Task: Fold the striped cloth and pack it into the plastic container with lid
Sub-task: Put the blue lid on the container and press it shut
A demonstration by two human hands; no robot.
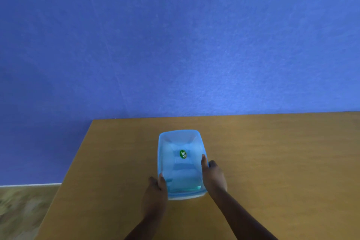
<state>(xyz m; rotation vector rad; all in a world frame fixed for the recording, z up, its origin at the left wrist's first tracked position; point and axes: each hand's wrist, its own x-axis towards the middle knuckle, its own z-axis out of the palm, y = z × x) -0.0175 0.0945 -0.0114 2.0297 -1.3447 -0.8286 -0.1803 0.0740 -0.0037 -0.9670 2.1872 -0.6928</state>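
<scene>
Head view, looking down: you are gripping the plastic container on the wooden table with both hands; your left hand is clasping its near left wall, thumb hooked over the rim, and your right hand is clasping the right wall, thumb lying along the rim; the lid appears to be seated on top, though the translucent blue plastic is making that hard to confirm. A green oval sticker is showing at the centre; beneath it pale banded layers are showing through, probably the folded striped cloth, filling the near half. Judging the step as closing, you are best pressing evenly along both long edges; keep the base flat on the table; check each corner is seating before letting go.
</scene>
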